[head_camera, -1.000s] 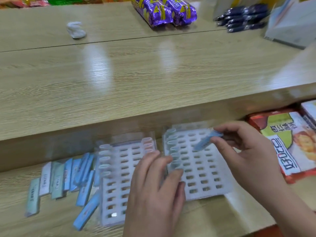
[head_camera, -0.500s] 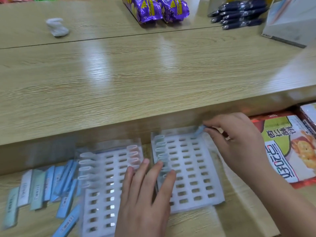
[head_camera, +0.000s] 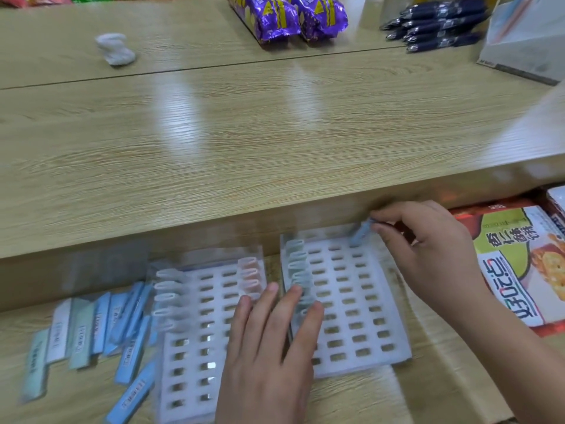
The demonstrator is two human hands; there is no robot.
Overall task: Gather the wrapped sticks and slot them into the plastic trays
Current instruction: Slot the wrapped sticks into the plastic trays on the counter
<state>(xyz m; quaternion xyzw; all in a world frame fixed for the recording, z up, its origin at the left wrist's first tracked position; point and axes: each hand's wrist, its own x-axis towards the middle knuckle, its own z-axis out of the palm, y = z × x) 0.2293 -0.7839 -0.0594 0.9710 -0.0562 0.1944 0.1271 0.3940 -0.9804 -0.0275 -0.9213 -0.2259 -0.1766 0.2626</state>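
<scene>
Here, work is on the lower pale wood-grain bench (head_camera: pixel 382 402), tucked under a raised wooden counter (head_camera: pixel 275 133).

- Right hand (head_camera: pixel 428 249): thumb and forefinger pinch the upper end of a pale blue wrapped stick (head_camera: pixel 360 234). It is tilted, its lower end at a slot in the far right corner of the right-hand white slotted plastic tray (head_camera: pixel 371 304). A high pinch probably leaves the tip free to find the hole. Whether it is seated yet I cannot tell, because of blur.
- Left hand (head_camera: pixel 269 347): flat, fingers straight and slightly spread, across the gap between that tray and the left-hand white slotted plastic tray (head_camera: pixel 195 347). The fingertips lie on the right tray's left edge, likely to pin the light trays so they do not skid on the glossy bench.
- Trays: thin, rigid-looking moulded plastic with a grid of small oblong holes. The right tray's left column holds upright greenish sticks (head_camera: pixel 296 264). The left tray has pale ones down its left column (head_camera: pixel 166 298) and a few pinkish ones at its far right corner (head_camera: pixel 249 273). Most slots are empty, so the task seems to be at an early stage.
- Supply: a loose heap of flat blue, white and pale green wrapped sticks (head_camera: pixel 101 325) lies at the bench's left edge, just beside the left tray.
- A printed cracker box (head_camera: pixel 519 264) sits at the bench's right edge.
</scene>
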